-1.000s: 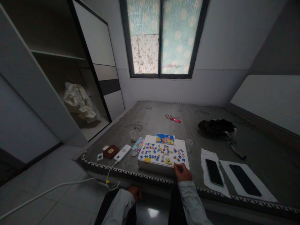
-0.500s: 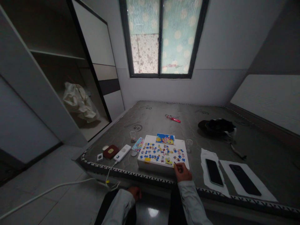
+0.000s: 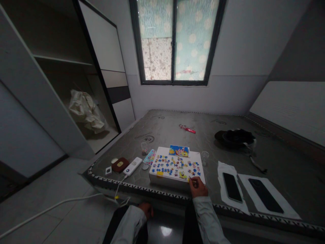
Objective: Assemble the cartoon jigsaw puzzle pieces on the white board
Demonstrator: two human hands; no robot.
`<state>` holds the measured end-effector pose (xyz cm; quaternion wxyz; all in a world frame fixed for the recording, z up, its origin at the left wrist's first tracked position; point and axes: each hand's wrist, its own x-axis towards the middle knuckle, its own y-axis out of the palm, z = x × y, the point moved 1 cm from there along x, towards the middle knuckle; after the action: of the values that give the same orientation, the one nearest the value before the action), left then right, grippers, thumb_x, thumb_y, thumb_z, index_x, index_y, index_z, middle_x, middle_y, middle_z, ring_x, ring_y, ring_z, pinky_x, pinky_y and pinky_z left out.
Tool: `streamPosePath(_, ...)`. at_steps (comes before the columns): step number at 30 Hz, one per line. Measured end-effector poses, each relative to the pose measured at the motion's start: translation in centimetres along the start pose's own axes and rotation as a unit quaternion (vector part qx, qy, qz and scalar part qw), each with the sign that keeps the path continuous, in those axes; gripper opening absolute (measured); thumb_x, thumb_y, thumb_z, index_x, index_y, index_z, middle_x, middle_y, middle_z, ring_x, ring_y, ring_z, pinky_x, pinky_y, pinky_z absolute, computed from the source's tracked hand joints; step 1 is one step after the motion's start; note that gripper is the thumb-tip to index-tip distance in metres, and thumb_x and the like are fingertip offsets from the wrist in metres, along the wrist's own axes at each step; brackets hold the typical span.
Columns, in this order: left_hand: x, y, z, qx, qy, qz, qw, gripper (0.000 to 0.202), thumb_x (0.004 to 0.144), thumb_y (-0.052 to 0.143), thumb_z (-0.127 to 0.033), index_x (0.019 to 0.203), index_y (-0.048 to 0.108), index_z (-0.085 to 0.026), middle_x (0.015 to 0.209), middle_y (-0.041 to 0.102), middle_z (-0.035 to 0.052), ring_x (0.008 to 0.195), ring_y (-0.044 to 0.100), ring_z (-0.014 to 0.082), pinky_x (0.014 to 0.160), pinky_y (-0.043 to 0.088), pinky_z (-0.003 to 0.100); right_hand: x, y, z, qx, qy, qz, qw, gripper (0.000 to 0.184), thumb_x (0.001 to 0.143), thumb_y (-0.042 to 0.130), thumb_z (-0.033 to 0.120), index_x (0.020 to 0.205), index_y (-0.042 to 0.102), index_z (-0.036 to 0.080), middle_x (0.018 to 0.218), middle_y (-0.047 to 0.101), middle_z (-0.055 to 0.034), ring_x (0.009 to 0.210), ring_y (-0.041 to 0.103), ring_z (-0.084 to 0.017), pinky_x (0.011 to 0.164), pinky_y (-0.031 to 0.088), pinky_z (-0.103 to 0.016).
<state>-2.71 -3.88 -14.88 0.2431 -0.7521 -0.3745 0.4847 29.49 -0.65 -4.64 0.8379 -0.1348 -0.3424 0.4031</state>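
Observation:
Many small jigsaw puzzle pieces (image 3: 179, 162), blue, yellow and red, lie spread over the top of a white box (image 3: 162, 152). A few pieces near the front form a small yellow cartoon figure (image 3: 182, 174). At the box's front right corner, my right hand (image 3: 198, 187) is closed around a thin stick-like tool (image 3: 194, 182), its tip beside the yellow figure. What kind of tool it is stays too small to tell. My left hand (image 3: 146, 209) rests on my left thigh, fingers curled and partly in shadow, with nothing visible in them.
A cartoon picture card (image 3: 179, 150) lies at the box's back edge. To the left are another card (image 3: 149, 157), a power bank (image 3: 132, 166) with cable and a brown case (image 3: 120, 165). Clear cups (image 3: 204, 156) flank the box. Two phones (image 3: 232, 187) and a cap (image 3: 235, 137) lie right.
My right hand has shifted very slightly at the box's corner, and the thin tool in it shows a little more plainly. My left hand and the puzzle pieces look unmoved.

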Motion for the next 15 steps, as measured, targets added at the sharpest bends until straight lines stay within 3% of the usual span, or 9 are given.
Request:
streamPosePath(10,-0.04,-0.33,-0.19,0.01,-0.008,0.01,1.0,0.031,0.071,0.058,-0.008,0.085,0.077,-0.029,0.095,0.077,-0.0025,0.101,0.068,0.0203,0.089,0.05,0.027,0.1,0.24,-0.48,-0.001,0.005,0.011,1.0,0.044,0.083,0.049,0.064,0.085,0.069,0.025,0.076,0.071,-0.0009,0.061,0.06,-0.016,0.061,0.043,-0.027)
streamPosePath(15,0.06,-0.39,-0.3,0.015,-0.019,0.021,0.999,0.031,0.071,0.059,-0.008,0.087,0.077,-0.028,0.096,0.077,-0.0006,0.099,0.069,0.0224,0.085,0.052,0.028,0.13,0.54,-0.98,0.021,0.001,0.016,1.0,0.045,0.084,0.05,0.061,0.101,0.072,0.026,0.087,0.075,-0.0018,0.074,0.067,-0.018,0.067,0.048,-0.027)
